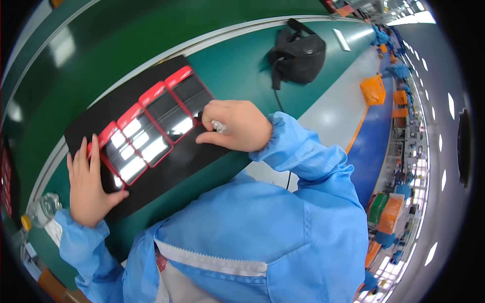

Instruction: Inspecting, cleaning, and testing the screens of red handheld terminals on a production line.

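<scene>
Several glossy black panels with red edges, looking like phone screens [163, 112], lie side by side in a slanting row on a black mat [187, 160]. My left hand [90, 189] is at the row's left end, fingers spread, with fingertips and thumb touching the leftmost panel. Over the right end of the row, my right hand [235, 123] is closed round a crumpled whitish wipe [219, 127]. A small dark piece [198, 116] shows at its curled forefinger, next to the rightmost panel; its kind is unclear.
The mat rests on a green bench [227, 55] with a pale rail along its far side. A black bag [302, 55] sits at the far right. By my left forearm is a clear bottle with a yellow cap [44, 208]. An orange crate [373, 90] stands beyond the bench.
</scene>
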Available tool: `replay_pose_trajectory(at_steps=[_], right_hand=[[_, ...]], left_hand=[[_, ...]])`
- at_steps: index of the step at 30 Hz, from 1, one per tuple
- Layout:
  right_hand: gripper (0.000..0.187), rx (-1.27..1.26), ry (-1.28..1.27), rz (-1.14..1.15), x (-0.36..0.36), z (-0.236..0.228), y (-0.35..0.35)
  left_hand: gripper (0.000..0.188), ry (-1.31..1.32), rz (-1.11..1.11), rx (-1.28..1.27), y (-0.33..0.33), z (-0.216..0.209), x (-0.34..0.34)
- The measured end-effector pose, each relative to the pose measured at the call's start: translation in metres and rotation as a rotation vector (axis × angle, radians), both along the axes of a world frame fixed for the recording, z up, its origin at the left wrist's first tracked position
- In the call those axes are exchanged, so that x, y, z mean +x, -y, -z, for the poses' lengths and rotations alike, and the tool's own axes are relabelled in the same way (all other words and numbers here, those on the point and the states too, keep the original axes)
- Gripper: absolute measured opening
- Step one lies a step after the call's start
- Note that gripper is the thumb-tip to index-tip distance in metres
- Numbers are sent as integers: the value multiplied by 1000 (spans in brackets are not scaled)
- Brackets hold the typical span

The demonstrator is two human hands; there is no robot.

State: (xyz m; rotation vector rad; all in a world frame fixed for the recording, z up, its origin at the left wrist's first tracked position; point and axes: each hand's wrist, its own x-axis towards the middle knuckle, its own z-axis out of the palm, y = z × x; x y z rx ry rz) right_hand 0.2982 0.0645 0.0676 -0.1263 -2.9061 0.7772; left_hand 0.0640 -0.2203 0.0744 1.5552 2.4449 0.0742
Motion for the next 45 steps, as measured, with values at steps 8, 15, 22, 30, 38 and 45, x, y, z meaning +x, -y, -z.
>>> replay_pose_trajectory(at_steps=[8,15,22,30,38,45], right_hand=[[101,143,-3,-238,-48,-6,-55],[136,453,330,-461,-83,2,-43],[129,479,397,-549,-96,-27,-25],[90,76,-13,-226,-87,-15,-39],[92,-299,54,-127,-42,8,-60],[98,-95,116,-118,-24,15,-72]], left_hand=[[106,254,-31,573,12,9,-11],[118,506,-46,698,56,65,-36],[121,524,-156,579,91,56,-14],[131,159,-77,185,83,47,-16],[135,49,-39,313,50,6,3],[137,29,44,93,-1,13,4]])
